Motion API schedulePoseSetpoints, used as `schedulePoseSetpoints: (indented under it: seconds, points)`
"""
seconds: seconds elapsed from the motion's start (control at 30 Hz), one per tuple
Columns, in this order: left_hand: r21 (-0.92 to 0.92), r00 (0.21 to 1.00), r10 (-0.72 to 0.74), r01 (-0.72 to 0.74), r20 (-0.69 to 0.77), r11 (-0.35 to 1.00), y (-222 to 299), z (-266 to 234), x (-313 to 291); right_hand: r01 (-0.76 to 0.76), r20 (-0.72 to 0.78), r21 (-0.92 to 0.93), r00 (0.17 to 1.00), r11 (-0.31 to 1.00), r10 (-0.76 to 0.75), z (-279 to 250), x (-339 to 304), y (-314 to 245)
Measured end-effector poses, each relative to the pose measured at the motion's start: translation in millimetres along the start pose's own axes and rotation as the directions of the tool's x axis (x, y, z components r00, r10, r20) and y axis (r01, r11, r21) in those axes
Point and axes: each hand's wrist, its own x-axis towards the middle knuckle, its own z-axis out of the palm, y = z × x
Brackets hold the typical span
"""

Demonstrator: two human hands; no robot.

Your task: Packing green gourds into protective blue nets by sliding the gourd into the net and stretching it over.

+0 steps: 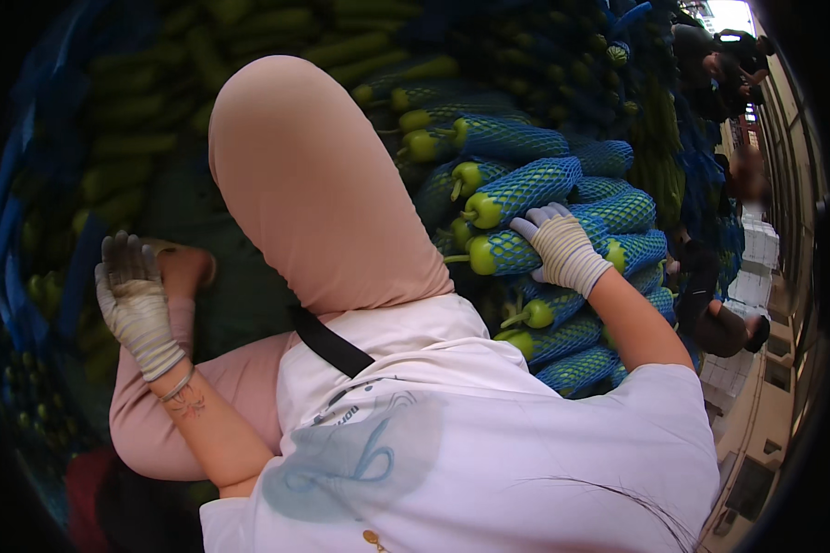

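My right hand (563,247), in a striped, grey-fingered glove, is curled over a long green gourd (489,255) in a blue foam net sleeve. That gourd lies on a pile of similar sleeved gourds, stem end toward my legs; another sleeved gourd (526,189) lies just beyond it. My left hand (136,300), in a matching glove, is raised beside my bare foot (186,272) on the left. Its fingers are stretched out and nothing shows in them. Nearby, long green gourds without sleeves (120,143) are stacked in the dimmer area.
My bent knee (295,166) rises between the two piles. Blue netting or plastic (9,240) runs along the left edge. On the right, other people (724,309) are near white stacked boxes (756,253) and a wall (775,378).
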Motion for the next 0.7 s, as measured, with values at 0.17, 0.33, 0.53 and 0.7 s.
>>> schedulePoseSetpoints:
  seconds: [0.17,0.33,0.53,0.7]
  points:
    - [0.055,0.999,-0.016,0.014,0.041,0.998,-1,9,-20,0.04,-0.049,-0.05,0.998,0.998,-0.043,3,-2,0]
    - [0.148,0.999,0.006,-0.012,0.04,0.989,1,32,-41,-0.02,0.078,-0.023,0.997,1.0,0.021,-20,1,-12]
    - [0.44,0.985,0.166,-0.127,-0.052,0.889,40,90,-85,0.107,-0.223,0.187,0.973,0.976,-0.064,-47,29,-35]
    - [0.718,0.96,0.246,-0.266,0.135,0.643,86,160,-100,0.385,-0.441,0.562,0.888,0.732,-0.129,-43,95,-73]
